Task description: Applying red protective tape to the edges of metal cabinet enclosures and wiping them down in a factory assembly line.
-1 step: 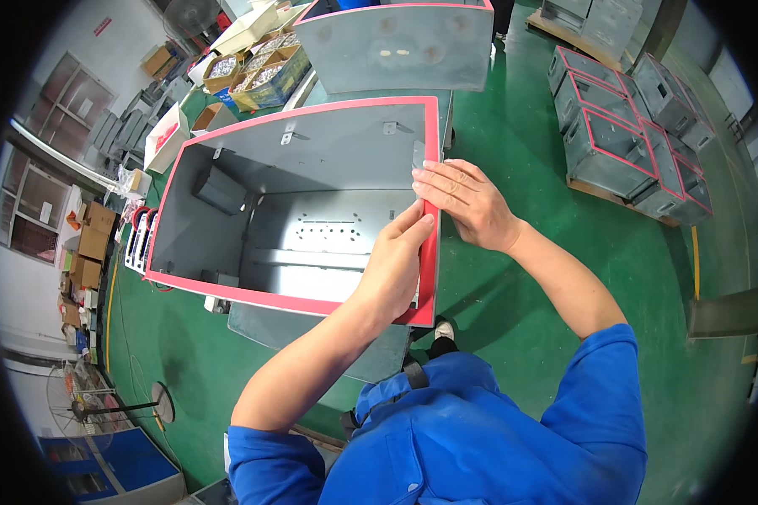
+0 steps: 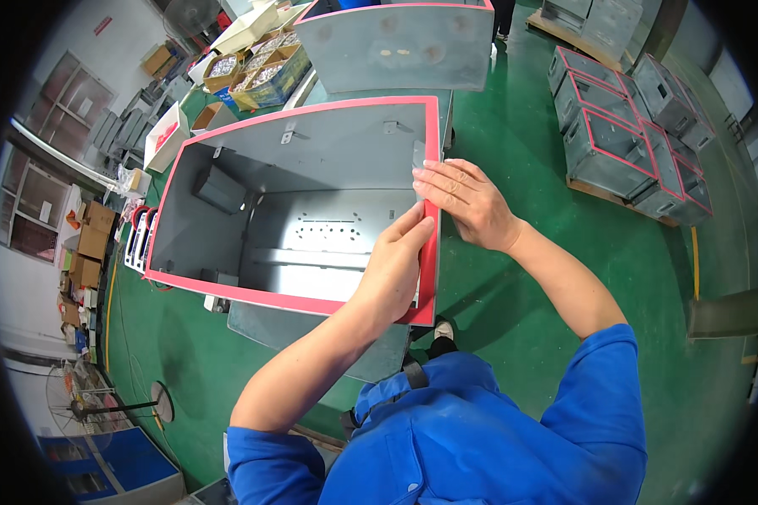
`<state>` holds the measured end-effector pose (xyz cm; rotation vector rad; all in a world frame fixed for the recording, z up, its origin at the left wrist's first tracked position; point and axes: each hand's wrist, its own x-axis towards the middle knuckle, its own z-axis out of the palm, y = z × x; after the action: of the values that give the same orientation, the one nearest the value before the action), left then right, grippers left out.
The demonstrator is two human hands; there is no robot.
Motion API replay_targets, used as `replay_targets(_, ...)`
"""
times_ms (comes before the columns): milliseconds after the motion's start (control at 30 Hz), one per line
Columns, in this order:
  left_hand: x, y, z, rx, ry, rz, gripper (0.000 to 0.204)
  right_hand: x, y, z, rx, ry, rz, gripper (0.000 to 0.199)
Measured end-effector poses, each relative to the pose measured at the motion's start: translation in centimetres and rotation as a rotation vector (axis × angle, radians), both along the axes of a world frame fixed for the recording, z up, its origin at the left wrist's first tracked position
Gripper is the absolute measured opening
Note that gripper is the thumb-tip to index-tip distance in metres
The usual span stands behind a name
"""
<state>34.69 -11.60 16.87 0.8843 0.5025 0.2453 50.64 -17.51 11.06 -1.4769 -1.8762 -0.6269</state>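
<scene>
Grey sheet-metal box (image 2: 312, 177) with red-pink rim trim (image 2: 430, 160) stands open-topped on the green floor (image 2: 522, 168). Left hand (image 2: 396, 269) lies flat on the right rim; right hand (image 2: 463, 202) presses fingers there, neither gripping.

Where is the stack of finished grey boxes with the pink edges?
In the head view, the stack of grey boxes sits upper right on the green floor, on a wooden pallet, beyond the right hand and the open metal box.
</scene>
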Motion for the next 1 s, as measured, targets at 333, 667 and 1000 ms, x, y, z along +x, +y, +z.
replay_targets(333, -1.3, -0.3, -0.4, 0.050, 0.000, -0.043, 0.044, -1.9, -1.4, 1.0, -0.040, 0.034, 0.054, 0.040)
replay_targets(667, -2.2, 0.1, -0.5, 0.539, 0.130, -0.063, 0.045, -2.8, -1.7, 0.2, -0.040, -0.011, 0.056, 0.038)
replay_targets(1000, -9.2, -1.0, -2.4, 1.702, -0.114, -0.055, 0.055, -5.9, -4.1, 0.7, -0.081, -0.105, 0.168, 0.025)
